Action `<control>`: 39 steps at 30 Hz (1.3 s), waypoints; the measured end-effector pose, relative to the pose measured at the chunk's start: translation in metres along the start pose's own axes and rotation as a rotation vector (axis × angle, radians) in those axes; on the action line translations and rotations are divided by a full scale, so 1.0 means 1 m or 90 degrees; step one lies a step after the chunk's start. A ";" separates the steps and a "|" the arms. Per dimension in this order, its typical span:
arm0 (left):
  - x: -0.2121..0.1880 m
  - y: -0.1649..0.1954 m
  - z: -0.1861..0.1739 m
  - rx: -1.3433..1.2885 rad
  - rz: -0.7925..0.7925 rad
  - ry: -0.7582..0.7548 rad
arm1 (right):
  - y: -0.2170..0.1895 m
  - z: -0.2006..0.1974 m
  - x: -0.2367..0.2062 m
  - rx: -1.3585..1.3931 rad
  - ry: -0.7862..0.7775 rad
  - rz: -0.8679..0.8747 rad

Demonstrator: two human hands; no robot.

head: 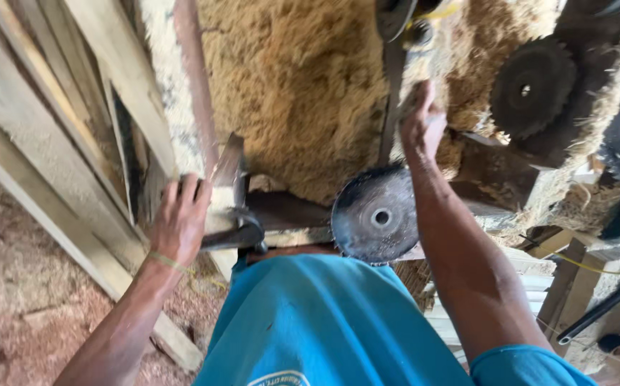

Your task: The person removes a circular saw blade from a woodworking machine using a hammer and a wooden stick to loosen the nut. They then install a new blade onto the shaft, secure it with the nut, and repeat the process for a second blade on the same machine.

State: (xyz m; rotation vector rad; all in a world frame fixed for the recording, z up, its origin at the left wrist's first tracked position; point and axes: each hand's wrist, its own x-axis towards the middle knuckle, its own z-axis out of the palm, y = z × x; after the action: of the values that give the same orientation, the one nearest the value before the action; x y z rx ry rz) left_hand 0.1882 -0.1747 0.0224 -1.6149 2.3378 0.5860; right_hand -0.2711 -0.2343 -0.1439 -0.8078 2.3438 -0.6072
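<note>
Head view, looking down over a blue shirt [324, 322] at a sawdust-covered counter [295, 93]. The left hand [181, 218] is closing its fingers around the near end of a flat grey metal bar [230, 171] at the counter's near left edge, where a dark curved metal piece [235, 232] is lying just beneath the palm. The bar is running with its long axis away from the person and tilting slightly right, its far end pointing into the sawdust. It is looking rigid and fairly heavy, with hard edges; the gripped near end seems the soundest place to hold it. The right hand [420, 125] is reaching farther over the counter and curling about a small object near an upright dark metal strip [394, 93]; what it is grasping cannot be told. A toothed circular saw blade [378, 214] is lying flat near the counter's near edge, between the forearms, its centre hole facing up. A second, darker blade [531, 86] is resting toward the far right corner. Both are probably stiff, weighty and sharp-rimmed. Pale wooden planks [52, 143] are leaning at the left.
</note>
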 end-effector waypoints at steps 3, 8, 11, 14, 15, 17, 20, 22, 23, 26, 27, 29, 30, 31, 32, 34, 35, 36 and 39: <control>0.025 0.005 -0.017 -0.157 0.031 0.087 | -0.012 -0.008 -0.008 0.065 -0.059 0.057; 0.150 0.048 -0.034 -0.553 0.025 0.185 | -0.032 -0.019 -0.021 0.035 -0.038 -0.017; 0.245 0.077 -0.036 -0.757 0.057 0.159 | -0.040 -0.023 -0.020 0.030 -0.051 0.001; 0.307 0.097 -0.037 -0.808 0.241 0.249 | -0.043 -0.026 -0.019 0.011 -0.063 0.044; 0.318 0.100 -0.037 -0.800 0.234 0.235 | -0.044 -0.027 -0.020 0.007 -0.065 0.051; 0.330 0.102 -0.038 -0.783 0.220 0.206 | -0.045 -0.028 -0.021 0.032 -0.025 -0.012; 0.334 0.101 -0.037 -0.963 0.238 0.083 | -0.046 -0.030 -0.025 0.046 -0.025 0.009; 0.335 0.098 -0.036 -0.932 0.249 0.115 | -0.048 -0.031 -0.025 0.044 -0.047 0.014; 0.336 0.096 -0.036 -0.916 0.254 0.128 | -0.049 -0.031 -0.025 0.038 -0.055 0.023; 0.340 0.088 -0.041 -0.858 0.233 0.082 | -0.051 -0.032 -0.025 0.042 -0.049 0.003; 0.343 0.086 -0.045 -0.854 0.205 0.039 | -0.051 -0.031 -0.024 0.047 -0.040 -0.020; 0.351 0.084 -0.053 -0.847 0.139 -0.054 | -0.053 -0.031 -0.024 0.037 -0.036 0.003; 0.354 0.084 -0.057 -0.823 0.071 -0.093 | -0.053 -0.031 -0.024 0.032 -0.042 0.014; 0.360 0.084 -0.060 -0.799 0.011 -0.131 | -0.054 -0.031 -0.023 0.023 -0.051 0.019; 0.365 0.086 -0.061 -0.773 -0.043 -0.172 | -0.054 -0.031 -0.023 0.015 -0.054 0.025; 0.373 0.090 -0.058 -0.699 -0.146 -0.178 | -0.054 -0.030 -0.022 0.008 -0.050 0.032; 0.374 0.092 -0.053 -0.662 -0.199 -0.176 | -0.052 -0.030 -0.023 0.009 -0.044 0.029; 0.374 0.093 -0.046 -0.625 -0.172 -0.072 | -0.051 -0.029 -0.022 0.009 -0.038 0.031; 0.361 0.097 -0.023 -0.568 -0.002 0.137 | -0.042 -0.026 -0.024 0.022 -0.046 0.050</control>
State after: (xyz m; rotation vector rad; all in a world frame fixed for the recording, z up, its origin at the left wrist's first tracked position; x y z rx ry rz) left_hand -0.0317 -0.4573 -0.0883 -2.0817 2.3479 1.7067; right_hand -0.2555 -0.2426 -0.0923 -0.7069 2.2819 -0.5746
